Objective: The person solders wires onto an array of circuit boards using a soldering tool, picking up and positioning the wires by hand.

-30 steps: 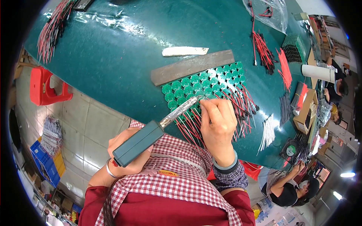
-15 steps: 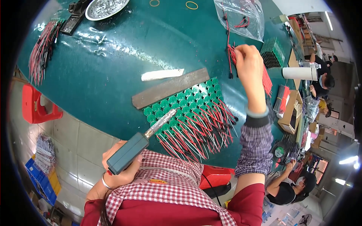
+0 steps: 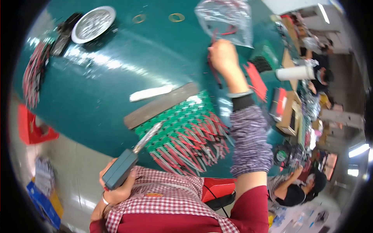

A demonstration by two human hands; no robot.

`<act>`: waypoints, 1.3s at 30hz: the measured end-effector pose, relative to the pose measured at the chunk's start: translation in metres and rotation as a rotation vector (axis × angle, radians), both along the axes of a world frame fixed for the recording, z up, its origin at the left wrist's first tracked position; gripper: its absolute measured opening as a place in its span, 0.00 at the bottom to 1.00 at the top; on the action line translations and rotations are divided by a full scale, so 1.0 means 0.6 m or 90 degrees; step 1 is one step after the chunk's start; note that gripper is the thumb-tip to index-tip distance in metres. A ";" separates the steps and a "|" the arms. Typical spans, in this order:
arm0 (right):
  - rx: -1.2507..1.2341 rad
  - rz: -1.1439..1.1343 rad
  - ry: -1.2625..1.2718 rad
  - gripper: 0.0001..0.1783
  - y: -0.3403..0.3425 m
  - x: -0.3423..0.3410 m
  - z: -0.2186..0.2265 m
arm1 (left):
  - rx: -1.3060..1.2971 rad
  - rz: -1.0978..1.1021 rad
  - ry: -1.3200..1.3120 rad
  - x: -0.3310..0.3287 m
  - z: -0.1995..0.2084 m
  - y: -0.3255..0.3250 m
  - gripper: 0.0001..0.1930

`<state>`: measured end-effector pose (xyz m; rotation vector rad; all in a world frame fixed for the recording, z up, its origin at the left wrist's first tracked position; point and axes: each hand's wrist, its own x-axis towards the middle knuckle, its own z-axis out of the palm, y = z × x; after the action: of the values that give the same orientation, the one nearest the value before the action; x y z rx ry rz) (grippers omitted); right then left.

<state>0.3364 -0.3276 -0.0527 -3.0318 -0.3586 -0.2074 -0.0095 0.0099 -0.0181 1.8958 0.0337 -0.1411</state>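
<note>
My left hand (image 3: 120, 186) grips the dark handle of a soldering iron (image 3: 122, 169); its silvery tip rests over or just above a panel of round green circuit boards (image 3: 171, 126). Red and white wires (image 3: 190, 149) fan out from the panel's near side. Farther off, my right hand (image 3: 224, 58) is closed at a red-and-black wire lead (image 3: 214, 70), which runs past the fingertips on both sides. Motion blurs these fingers, and their exact grip is partly hidden. A grey metal bar (image 3: 161, 105) lies along the panel's far edge, with a white stick (image 3: 151, 93) beyond it.
A clear plastic bag (image 3: 229, 19) holds more leads. Red wires (image 3: 256, 81), a green board stack (image 3: 264, 56), a white cylinder (image 3: 295, 73) and a cardboard box (image 3: 290, 116) stand right. A white bowl (image 3: 93, 25) and wire bundle (image 3: 35, 73) lie left. Co-workers sit at right.
My right hand has moved left, from beside the red wires onto the red-and-black lead. The whole view has shifted slightly. My left hand still holds the soldering iron over the panel.
</note>
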 end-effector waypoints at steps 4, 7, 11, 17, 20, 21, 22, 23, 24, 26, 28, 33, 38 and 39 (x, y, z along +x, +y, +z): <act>0.103 -0.092 -0.041 0.07 0.022 -0.014 -0.025 | 0.053 0.107 0.015 -0.042 -0.027 -0.001 0.14; 0.033 -0.121 -0.047 0.10 0.048 -0.038 0.000 | 0.067 0.134 -0.027 -0.058 -0.040 0.012 0.18; 0.054 -0.086 0.003 0.09 0.053 -0.058 0.006 | 0.003 0.187 -0.022 -0.053 -0.032 -0.002 0.18; 0.257 0.073 -0.172 0.08 0.005 -0.110 0.069 | -0.029 0.155 0.054 -0.053 -0.005 0.000 0.17; 0.220 0.076 -0.114 0.05 -0.017 -0.151 0.080 | 0.008 0.111 0.014 -0.042 -0.003 0.003 0.14; 0.198 0.072 -0.103 0.05 -0.019 -0.162 0.072 | 0.040 0.082 -0.020 -0.045 -0.011 0.007 0.14; 0.199 0.073 -0.102 0.05 -0.029 -0.176 0.070 | 0.066 0.047 -0.056 -0.044 -0.019 0.009 0.14; 0.155 0.066 -0.080 0.06 -0.038 -0.190 0.065 | 0.050 0.054 -0.062 -0.050 -0.027 0.009 0.13; 0.110 0.058 -0.058 0.06 -0.042 -0.202 0.060 | 0.050 0.057 -0.061 -0.049 -0.023 0.004 0.13; 0.071 0.018 -0.025 0.07 -0.046 -0.238 0.056 | 0.030 0.112 -0.058 -0.040 -0.012 -0.011 0.11; 0.027 -0.030 0.004 0.08 -0.052 -0.259 0.053 | 0.004 0.107 -0.019 -0.034 -0.005 -0.009 0.11; 0.108 -0.010 0.004 0.13 -0.030 -0.258 0.040 | -0.038 0.117 -0.001 -0.046 -0.009 -0.002 0.16; 0.101 -0.028 0.009 0.14 -0.030 -0.246 0.027 | -0.053 0.122 0.019 -0.051 -0.018 0.003 0.19; 0.099 -0.027 -0.004 0.13 -0.033 -0.249 0.023 | -0.058 0.114 0.012 -0.049 -0.017 0.004 0.19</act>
<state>0.1872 -0.3471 -0.0386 -2.8886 -0.2654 -0.2350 -0.0388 0.0123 -0.0283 1.7911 0.2061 -0.0367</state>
